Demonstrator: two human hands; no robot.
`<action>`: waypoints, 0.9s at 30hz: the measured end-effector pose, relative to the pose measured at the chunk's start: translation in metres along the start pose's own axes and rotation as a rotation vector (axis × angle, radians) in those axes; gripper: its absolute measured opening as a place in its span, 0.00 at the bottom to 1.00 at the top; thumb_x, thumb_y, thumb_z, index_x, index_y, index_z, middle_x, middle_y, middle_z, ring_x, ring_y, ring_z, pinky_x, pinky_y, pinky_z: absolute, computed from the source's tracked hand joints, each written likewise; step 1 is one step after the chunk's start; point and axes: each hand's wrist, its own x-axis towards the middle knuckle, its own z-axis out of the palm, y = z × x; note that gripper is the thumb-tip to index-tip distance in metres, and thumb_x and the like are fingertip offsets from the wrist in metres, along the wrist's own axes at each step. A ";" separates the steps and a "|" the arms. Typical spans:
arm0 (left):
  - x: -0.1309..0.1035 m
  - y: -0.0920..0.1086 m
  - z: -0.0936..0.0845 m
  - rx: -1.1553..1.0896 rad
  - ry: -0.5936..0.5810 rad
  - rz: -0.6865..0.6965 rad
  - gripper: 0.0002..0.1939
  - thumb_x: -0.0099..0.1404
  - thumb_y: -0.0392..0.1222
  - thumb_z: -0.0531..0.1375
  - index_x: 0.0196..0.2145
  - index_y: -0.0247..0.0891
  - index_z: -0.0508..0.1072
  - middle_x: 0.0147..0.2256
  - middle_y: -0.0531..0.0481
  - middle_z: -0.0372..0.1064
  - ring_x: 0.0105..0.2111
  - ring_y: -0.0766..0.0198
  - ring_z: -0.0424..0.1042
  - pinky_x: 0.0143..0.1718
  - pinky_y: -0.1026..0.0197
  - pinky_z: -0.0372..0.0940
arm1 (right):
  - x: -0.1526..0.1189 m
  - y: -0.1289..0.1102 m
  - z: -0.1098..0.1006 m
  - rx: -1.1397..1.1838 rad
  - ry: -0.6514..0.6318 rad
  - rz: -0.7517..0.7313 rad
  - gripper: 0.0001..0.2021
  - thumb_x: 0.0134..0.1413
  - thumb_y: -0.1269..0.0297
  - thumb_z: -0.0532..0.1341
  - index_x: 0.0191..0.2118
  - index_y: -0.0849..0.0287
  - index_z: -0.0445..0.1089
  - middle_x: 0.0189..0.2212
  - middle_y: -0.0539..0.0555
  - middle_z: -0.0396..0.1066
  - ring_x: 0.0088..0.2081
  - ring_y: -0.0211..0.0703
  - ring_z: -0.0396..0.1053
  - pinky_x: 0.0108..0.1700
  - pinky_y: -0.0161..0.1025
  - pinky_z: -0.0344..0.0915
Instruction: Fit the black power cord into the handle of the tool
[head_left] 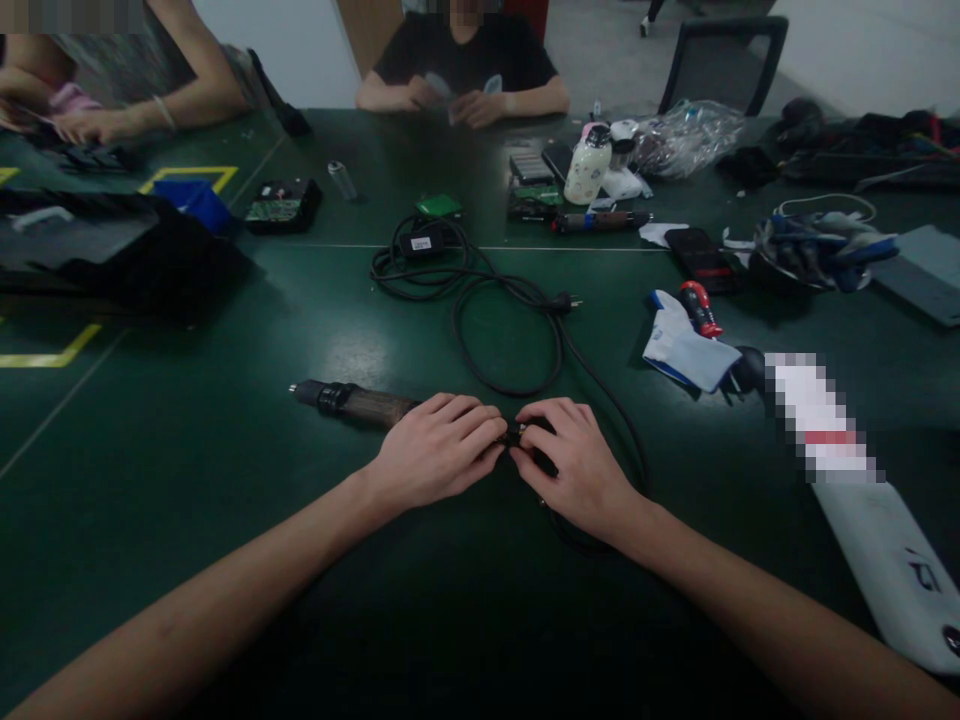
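My left hand (442, 445) is wrapped over the rear part of an electric screwdriver (367, 404), which lies on the green table with its bit pointing left. My right hand (577, 462) pinches the dark end of a black power cord (622, 410) right at the screwdriver's tail. Fingertips of both hands nearly meet there, and they hide most of the joint, so I cannot tell whether the two parts are joined. Beyond my hands the cord lies in loops, with its plug (566, 302) and a black adapter box (421, 243).
To the right lie a glove (686, 345), a red screwdriver (700, 308) and a long white piece (877, 560). A second electric screwdriver (604, 221) and a bottle (588, 165) stand farther back. A black bin (97, 250) is at left. Two people sit across the table.
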 end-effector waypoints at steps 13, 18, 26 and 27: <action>-0.001 0.000 0.000 -0.002 -0.016 0.016 0.12 0.72 0.43 0.56 0.50 0.40 0.71 0.53 0.48 0.73 0.53 0.55 0.71 0.52 0.52 0.66 | -0.001 0.001 0.001 -0.010 -0.010 -0.004 0.04 0.66 0.65 0.61 0.37 0.56 0.70 0.50 0.55 0.70 0.54 0.51 0.64 0.53 0.52 0.59; -0.002 -0.001 0.003 0.030 0.009 -0.002 0.11 0.74 0.42 0.55 0.50 0.40 0.71 0.51 0.49 0.74 0.52 0.57 0.72 0.51 0.53 0.66 | -0.001 0.002 0.003 -0.007 0.001 -0.009 0.04 0.66 0.66 0.61 0.37 0.56 0.70 0.50 0.55 0.70 0.54 0.51 0.64 0.54 0.52 0.59; -0.002 -0.003 0.001 0.028 -0.004 0.043 0.12 0.74 0.42 0.55 0.53 0.41 0.71 0.53 0.50 0.73 0.53 0.58 0.71 0.52 0.53 0.66 | -0.001 0.001 0.000 -0.009 -0.017 -0.008 0.04 0.67 0.65 0.60 0.39 0.56 0.71 0.51 0.56 0.70 0.55 0.51 0.64 0.54 0.51 0.59; -0.002 -0.004 0.000 0.030 -0.005 0.049 0.12 0.74 0.41 0.55 0.54 0.42 0.71 0.53 0.50 0.73 0.53 0.58 0.71 0.52 0.54 0.66 | -0.001 0.001 0.000 -0.011 -0.018 -0.009 0.04 0.67 0.65 0.60 0.39 0.56 0.71 0.51 0.56 0.70 0.55 0.51 0.64 0.54 0.51 0.59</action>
